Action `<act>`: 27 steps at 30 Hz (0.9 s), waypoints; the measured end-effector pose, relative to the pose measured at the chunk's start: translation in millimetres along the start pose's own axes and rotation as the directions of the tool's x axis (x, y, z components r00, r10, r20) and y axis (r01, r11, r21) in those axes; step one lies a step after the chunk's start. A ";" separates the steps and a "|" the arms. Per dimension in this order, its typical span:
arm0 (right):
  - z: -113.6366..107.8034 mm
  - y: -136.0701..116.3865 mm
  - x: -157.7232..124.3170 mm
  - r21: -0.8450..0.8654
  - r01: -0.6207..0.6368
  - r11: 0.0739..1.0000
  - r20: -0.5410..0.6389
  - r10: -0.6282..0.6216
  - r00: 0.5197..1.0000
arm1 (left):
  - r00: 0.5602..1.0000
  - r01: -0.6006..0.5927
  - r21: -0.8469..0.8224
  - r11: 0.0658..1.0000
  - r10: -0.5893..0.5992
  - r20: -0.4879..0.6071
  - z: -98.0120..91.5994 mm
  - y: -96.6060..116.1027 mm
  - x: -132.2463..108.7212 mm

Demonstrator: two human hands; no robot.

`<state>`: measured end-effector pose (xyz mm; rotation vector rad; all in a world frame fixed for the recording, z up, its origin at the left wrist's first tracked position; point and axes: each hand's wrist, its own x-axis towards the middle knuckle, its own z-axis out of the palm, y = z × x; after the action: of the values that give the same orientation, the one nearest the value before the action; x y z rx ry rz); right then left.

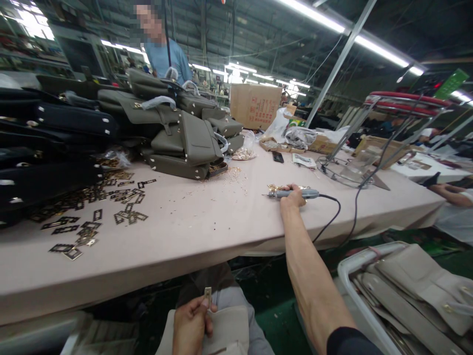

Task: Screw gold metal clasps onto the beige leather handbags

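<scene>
My right hand is stretched out over the table, its fingers wrapped round a grey corded electric screwdriver whose tip points left. Small gold-coloured parts lie just behind the tool. Low in the view, over my lap, my left hand is closed, pinching a small metal plate at the edge of a beige leather piece. Many rectangular metal frames are scattered on the left of the table.
Dark green bags and black bags are piled at the left. A red-topped metal stool stands at the right behind the cord. A bin of beige bags is at lower right. A person stands behind the table.
</scene>
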<state>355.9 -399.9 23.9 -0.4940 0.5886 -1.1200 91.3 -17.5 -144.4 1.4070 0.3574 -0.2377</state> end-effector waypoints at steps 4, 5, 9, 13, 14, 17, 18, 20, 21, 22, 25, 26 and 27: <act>0.2 -0.5 -0.6 0.002 0.002 1.000 -0.004 -0.002 1.000 | 1.000 0.000 -0.001 1.000 0.000 -0.006 0.1 1.0 -0.8; 0.3 -0.5 -0.8 0.002 0.002 1.000 -0.007 -0.002 1.000 | 1.000 0.001 -0.005 1.000 -0.001 -0.006 0.1 0.9 -0.9; 0.5 -0.7 -1.4 0.003 -0.003 1.000 -0.017 0.003 1.000 | 1.000 0.007 -0.021 1.000 -0.007 -0.012 0.2 0.2 -1.6; 0.7 -0.3 -0.3 0.002 0.005 1.000 -0.026 -0.005 1.000 | 1.000 0.000 -0.013 1.000 0.000 -0.011 1.5 2.9 -4.1; 0.8 -0.1 0.2 0.001 0.010 1.000 -0.029 -0.010 1.000 | 1.000 -0.006 -0.008 1.000 0.006 -0.015 1.9 4.2 -5.0; 1.5 0.8 1.6 -0.001 0.021 1.000 -0.040 -0.021 0.999 | 1.000 -0.019 -0.003 1.000 0.019 -0.025 3.1 7.9 -7.1; 1.7 1.0 1.8 -0.002 0.025 1.000 -0.042 -0.025 0.999 | 1.000 -0.016 -0.004 1.000 0.016 -0.020 3.4 8.8 -7.4; 2.0 1.4 1.9 -0.003 0.033 0.999 -0.044 -0.033 0.998 | 1.000 -0.008 -0.007 1.000 0.008 -0.009 3.7 9.7 -7.6; 2.1 1.6 1.9 -0.005 0.037 0.999 -0.043 -0.037 0.998 | 1.000 -0.007 -0.008 1.000 0.007 -0.007 3.7 9.8 -7.5; 2.1 1.6 1.8 -0.006 0.041 0.999 -0.042 -0.041 0.998 | 1.000 -0.007 -0.010 1.000 0.007 -0.006 3.8 9.6 -7.4; 2.0 1.6 1.9 -0.005 0.049 0.999 -0.044 -0.049 0.998 | 1.000 -0.005 -0.012 1.000 0.005 -0.014 3.9 8.5 -6.9; 2.0 1.5 2.1 -0.003 0.051 0.999 -0.047 -0.051 0.998 | 1.000 -0.004 -0.010 1.000 0.003 -0.018 3.9 8.0 -6.7; 1.9 1.4 2.4 0.000 0.051 0.999 -0.051 -0.051 0.997 | 1.000 -0.003 -0.006 1.000 0.003 -0.020 3.8 7.5 -6.6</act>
<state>358.8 -401.4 24.0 -0.4824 0.6222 -1.1842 88.5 -20.4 -134.6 1.4046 0.3722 -0.2199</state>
